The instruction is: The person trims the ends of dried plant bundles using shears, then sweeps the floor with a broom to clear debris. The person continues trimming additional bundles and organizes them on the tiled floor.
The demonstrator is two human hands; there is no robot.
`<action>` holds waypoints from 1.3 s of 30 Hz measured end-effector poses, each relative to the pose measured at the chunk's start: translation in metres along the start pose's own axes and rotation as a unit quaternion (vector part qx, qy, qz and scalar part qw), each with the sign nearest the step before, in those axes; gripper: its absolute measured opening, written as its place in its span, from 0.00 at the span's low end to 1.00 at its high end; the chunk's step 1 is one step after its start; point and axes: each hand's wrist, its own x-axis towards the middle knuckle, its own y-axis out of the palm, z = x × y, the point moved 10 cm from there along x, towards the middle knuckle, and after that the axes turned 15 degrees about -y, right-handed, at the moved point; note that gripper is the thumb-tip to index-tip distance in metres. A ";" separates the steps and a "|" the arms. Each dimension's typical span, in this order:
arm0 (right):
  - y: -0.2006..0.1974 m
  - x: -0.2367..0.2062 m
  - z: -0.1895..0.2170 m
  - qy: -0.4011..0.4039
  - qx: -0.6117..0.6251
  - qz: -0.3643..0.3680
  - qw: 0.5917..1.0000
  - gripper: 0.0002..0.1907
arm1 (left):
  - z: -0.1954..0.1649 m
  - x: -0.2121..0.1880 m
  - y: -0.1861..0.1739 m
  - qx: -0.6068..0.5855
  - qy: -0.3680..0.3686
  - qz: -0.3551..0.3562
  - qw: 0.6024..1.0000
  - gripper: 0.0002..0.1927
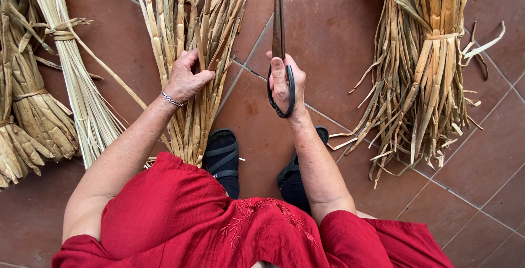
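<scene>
My left hand (184,77) grips a loose bundle of dried flat reed leaves (192,33) that runs from my lap out across the floor. A thin bracelet circles that wrist. My right hand (284,85) holds large dark scissors (279,38) by their black loop handles, the long blades closed and pointing away from me. The scissors are to the right of the bundle, apart from it.
A tied sheaf of dried leaves (424,65) lies at the right on the brown tiled floor (333,22). At the left lie a thin tied bundle of pale straw (71,65) and thicker tied sheaves (27,109). My feet in dark sandals (221,158) rest below.
</scene>
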 end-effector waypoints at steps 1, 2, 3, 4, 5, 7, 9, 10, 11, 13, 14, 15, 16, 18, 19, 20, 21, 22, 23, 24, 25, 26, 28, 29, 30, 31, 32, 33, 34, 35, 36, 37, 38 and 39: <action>0.001 -0.004 -0.001 0.003 0.019 -0.009 1.000 0.33 | -0.002 0.000 0.000 0.003 0.011 -0.004 1.000 0.29; 0.006 -0.007 0.002 -0.009 0.047 -0.001 0.999 0.35 | -0.003 -0.001 0.000 0.006 0.023 -0.008 1.000 0.28; 0.010 -0.010 0.006 -0.021 0.073 0.008 0.997 0.37 | -0.005 -0.002 0.001 0.008 0.035 -0.012 0.999 0.28; 0.015 -0.012 0.009 -0.032 0.101 0.017 0.994 0.40 | -0.002 -0.001 0.001 0.021 0.021 -0.020 0.999 0.27; 0.019 -0.014 0.016 -0.062 0.043 0.037 0.996 0.40 | 0.000 -0.001 0.001 0.035 0.007 -0.028 0.999 0.26; 0.028 -0.017 0.032 -0.121 -0.074 0.074 0.987 0.40 | -0.007 -0.004 0.001 0.060 0.034 -0.054 0.996 0.24; 0.035 -0.017 0.046 -0.164 -0.136 0.071 0.974 0.38 | -0.027 -0.013 -0.001 0.085 0.118 -0.091 0.985 0.23; 0.038 -0.018 0.053 -0.183 -0.168 0.069 0.966 0.36 | -0.035 -0.018 -0.001 0.097 0.150 -0.104 0.978 0.26; 0.039 -0.015 0.051 -0.160 -0.189 0.075 0.966 0.37 | -0.043 -0.022 -0.001 0.108 0.183 -0.117 0.970 0.29; 0.041 -0.007 0.045 -0.115 -0.228 0.087 0.963 0.39 | -0.052 -0.028 -0.001 0.130 0.211 -0.128 0.960 0.32; 0.041 -0.004 0.047 -0.116 -0.231 0.083 0.962 0.38 | -0.053 -0.028 0.000 0.139 0.205 -0.124 0.961 0.32; 0.040 0.000 0.048 -0.116 -0.235 0.079 0.962 0.37 | -0.054 -0.028 0.001 0.147 0.200 -0.120 0.961 0.33; 0.039 0.003 0.048 -0.119 -0.238 0.074 0.961 0.37 | -0.056 -0.030 0.001 0.158 0.205 -0.129 0.957 0.33; 0.040 0.011 0.049 -0.138 -0.241 0.070 0.958 0.35 | -0.058 -0.033 0.001 0.179 0.216 -0.145 0.949 0.33; 0.040 0.013 0.049 -0.147 -0.242 0.068 0.957 0.34 | -0.055 -0.032 0.002 0.174 0.206 -0.140 0.953 0.32; 0.041 0.013 0.048 -0.150 -0.239 0.068 0.957 0.31 | -0.052 -0.030 0.002 0.169 0.197 -0.135 0.956 0.32; 0.042 0.013 0.046 -0.153 -0.235 0.068 0.957 0.29 | -0.048 -0.027 0.003 0.164 0.187 -0.130 0.960 0.32; 0.043 0.012 0.044 -0.157 -0.232 0.068 0.958 0.27 | -0.044 -0.025 0.002 0.152 0.177 -0.126 0.964 0.31; 0.041 0.010 0.043 -0.158 -0.198 0.054 0.966 0.27 | -0.039 -0.021 0.002 0.139 0.167 -0.122 0.968 0.31; 0.038 0.006 0.042 -0.158 -0.165 0.039 0.973 0.27 | -0.033 -0.017 0.001 0.126 0.157 -0.118 0.972 0.30; 0.036 0.002 0.040 -0.159 -0.131 0.025 0.978 0.27 | -0.019 -0.008 0.000 0.126 0.097 -0.106 0.982 0.24; 0.034 -0.001 0.031 -0.124 -0.087 0.020 0.988 0.29 | -0.004 0.000 0.000 0.125 0.036 -0.094 0.987 0.18; 0.031 -0.008 0.011 -0.051 0.002 0.009 0.999 0.33 | 0.020 0.008 -0.007 0.033 -0.046 -0.078 0.995 0.13; 0.029 -0.011 0.002 -0.029 0.004 0.008 1.000 0.33 | 0.028 0.009 -0.013 -0.059 -0.065 -0.074 0.993 0.15; 0.028 -0.014 -0.006 -0.007 0.006 0.007 1.000 0.33 | 0.037 0.009 -0.018 -0.149 -0.082 -0.070 0.983 0.17; 0.027 -0.017 -0.015 0.014 0.009 0.005 1.000 0.32 | 0.040 0.009 -0.023 -0.191 -0.079 -0.073 0.976 0.18; 0.029 -0.019 -0.023 0.030 0.025 0.008 0.999 0.32 | 0.044 0.008 -0.029 -0.232 -0.076 -0.075 0.967 0.19; 0.032 -0.023 -0.031 0.047 0.040 0.012 0.998 0.33 | 0.047 0.007 -0.034 -0.274 -0.074 -0.079 0.956 0.20; 0.036 -0.027 -0.039 0.064 0.056 0.016 0.996 0.33 | 0.051 0.007 -0.037 -0.294 -0.083 -0.078 0.949 0.21; 0.041 -0.029 -0.042 0.059 0.047 0.032 0.997 0.31 | 0.056 0.008 -0.040 -0.313 -0.093 -0.078 0.942 0.23; 0.047 -0.032 -0.044 0.053 0.037 0.048 0.997 0.31 | 0.059 0.009 -0.043 -0.333 -0.103 -0.078 0.934 0.24; 0.054 -0.033 -0.045 0.046 0.028 0.063 0.997 0.30 | 0.060 0.010 -0.045 -0.354 -0.099 -0.071 0.927 0.24; 0.059 -0.034 -0.047 0.046 0.018 0.074 0.996 0.31 | 0.060 0.012 -0.046 -0.376 -0.093 -0.063 0.920 0.24; 0.065 -0.033 -0.047 0.046 0.008 0.083 0.995 0.33 | 0.060 0.013 -0.048 -0.397 -0.088 -0.055 0.912 0.25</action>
